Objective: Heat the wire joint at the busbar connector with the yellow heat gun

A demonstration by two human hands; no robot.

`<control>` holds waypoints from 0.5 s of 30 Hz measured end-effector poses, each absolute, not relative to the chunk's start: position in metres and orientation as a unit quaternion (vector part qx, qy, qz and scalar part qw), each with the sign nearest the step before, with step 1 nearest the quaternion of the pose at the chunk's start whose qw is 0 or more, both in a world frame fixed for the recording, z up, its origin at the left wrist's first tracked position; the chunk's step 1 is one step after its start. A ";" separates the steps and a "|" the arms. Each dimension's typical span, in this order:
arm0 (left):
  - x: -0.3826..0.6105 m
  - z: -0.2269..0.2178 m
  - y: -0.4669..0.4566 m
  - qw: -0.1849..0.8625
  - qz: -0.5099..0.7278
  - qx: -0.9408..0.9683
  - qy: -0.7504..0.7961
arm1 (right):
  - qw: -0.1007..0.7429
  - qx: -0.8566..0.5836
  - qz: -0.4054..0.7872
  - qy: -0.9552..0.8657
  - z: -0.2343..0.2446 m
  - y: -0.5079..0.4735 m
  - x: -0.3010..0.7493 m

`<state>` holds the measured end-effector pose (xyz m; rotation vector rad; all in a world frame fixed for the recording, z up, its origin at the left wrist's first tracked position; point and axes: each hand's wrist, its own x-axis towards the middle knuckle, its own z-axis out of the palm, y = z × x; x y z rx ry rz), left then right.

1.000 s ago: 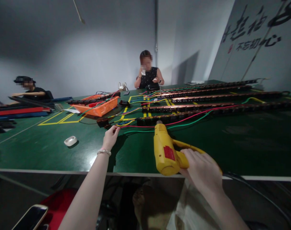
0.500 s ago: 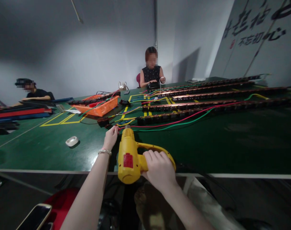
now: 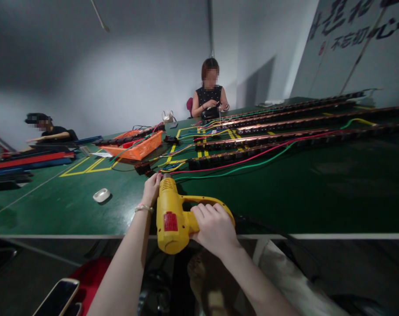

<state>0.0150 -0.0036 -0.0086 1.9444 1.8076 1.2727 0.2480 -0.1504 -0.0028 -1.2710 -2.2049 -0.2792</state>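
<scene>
Yellow plastic heat gun with a red label (image 3: 172, 215), head view: nozzle already at the thin red insulated wire (image 3: 239, 163); airflow and amount left, can't tell. Right hand (image 3: 215, 227) wraps its handle; nozzle just beside left hand (image 3: 151, 192), fingertips apparently pinching the wire.

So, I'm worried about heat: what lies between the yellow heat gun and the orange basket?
The left hand and a small dark block, in the head view.
</scene>
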 end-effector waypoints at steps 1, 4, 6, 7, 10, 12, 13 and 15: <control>0.015 -0.010 -0.003 0.096 0.430 0.660 0.609 | 0.285 -0.474 -0.101 -0.827 -0.003 -0.149 0.252; 0.013 -0.012 -0.002 0.091 0.430 0.661 0.608 | 0.279 -0.475 -0.100 -0.829 -0.004 -0.144 0.266; 0.013 -0.013 -0.001 0.096 0.437 0.655 0.608 | 0.278 -0.481 -0.107 -0.824 -0.004 -0.143 0.276; 0.013 -0.013 0.000 0.099 0.442 0.652 0.608 | 0.280 -0.485 -0.111 -0.821 -0.004 -0.142 0.282; 0.012 -0.013 0.000 0.107 0.452 0.645 0.606 | 0.283 -0.493 -0.122 -0.813 -0.004 -0.143 0.298; 0.012 -0.013 0.000 0.108 0.452 0.643 0.609 | 0.282 -0.501 -0.130 -0.808 -0.003 -0.144 0.309; 0.012 -0.012 0.000 0.110 0.452 0.641 0.610 | 0.281 -0.506 -0.135 -0.805 -0.003 -0.144 0.315; 0.013 -0.012 0.000 0.110 0.453 0.639 0.612 | 0.280 -0.515 -0.142 -0.797 -0.003 -0.146 0.328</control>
